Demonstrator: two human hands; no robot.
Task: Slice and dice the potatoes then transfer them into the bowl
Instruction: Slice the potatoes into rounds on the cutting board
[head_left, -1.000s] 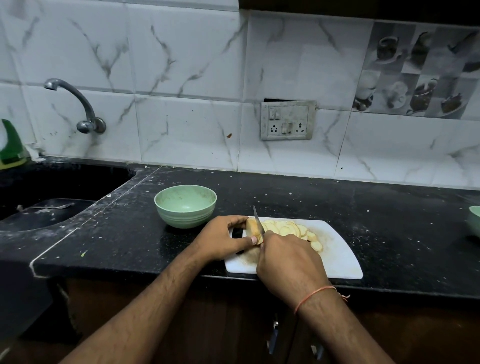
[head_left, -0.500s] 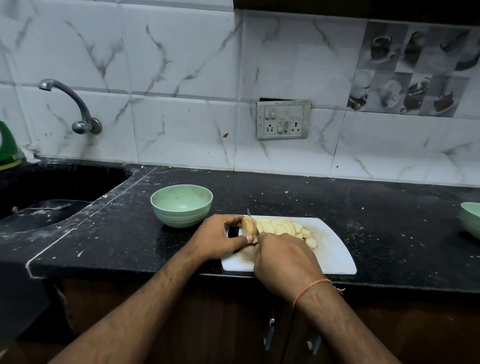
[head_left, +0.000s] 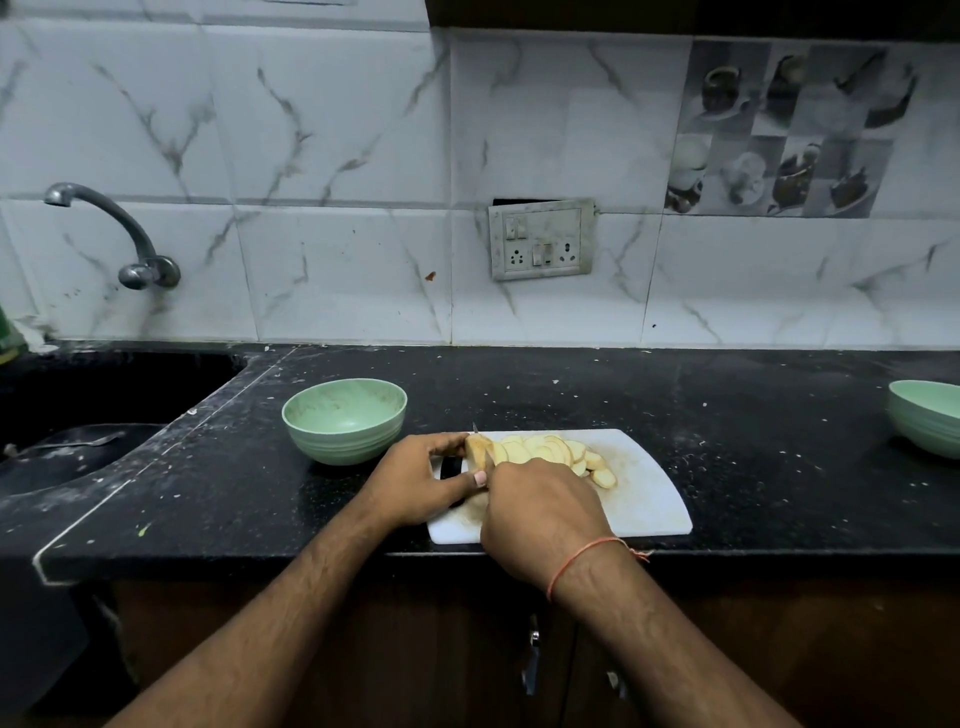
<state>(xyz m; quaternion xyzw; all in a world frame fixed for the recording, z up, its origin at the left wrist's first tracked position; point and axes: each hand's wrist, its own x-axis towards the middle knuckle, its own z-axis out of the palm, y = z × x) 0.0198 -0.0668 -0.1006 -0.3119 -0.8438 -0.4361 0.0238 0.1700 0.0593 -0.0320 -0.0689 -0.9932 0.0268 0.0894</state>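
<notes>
A white cutting board (head_left: 649, 499) lies at the counter's front edge. On it my left hand (head_left: 415, 480) pinches the small remaining end of a potato (head_left: 478, 449) between fingers and thumb. My right hand (head_left: 540, 512) grips a knife (head_left: 474, 429) whose handle is hidden; only the blade tip shows, down in the potato. A row of pale potato slices (head_left: 556, 452) fans out to the right of the blade. A light green bowl (head_left: 344, 420) stands just left of the board, with nothing visible inside.
A dark sink (head_left: 78, 415) with a spoon lies at the left under a wall tap (head_left: 119, 234). A second green bowl (head_left: 924, 415) sits at the far right edge. A switch socket (head_left: 540, 239) is on the tiled wall. The black counter (head_left: 675, 395) is speckled with bits.
The knife blade has dropped from raised above the potato to down through it. The potato end has grown shorter. Both hands stay at the same spot on the board.
</notes>
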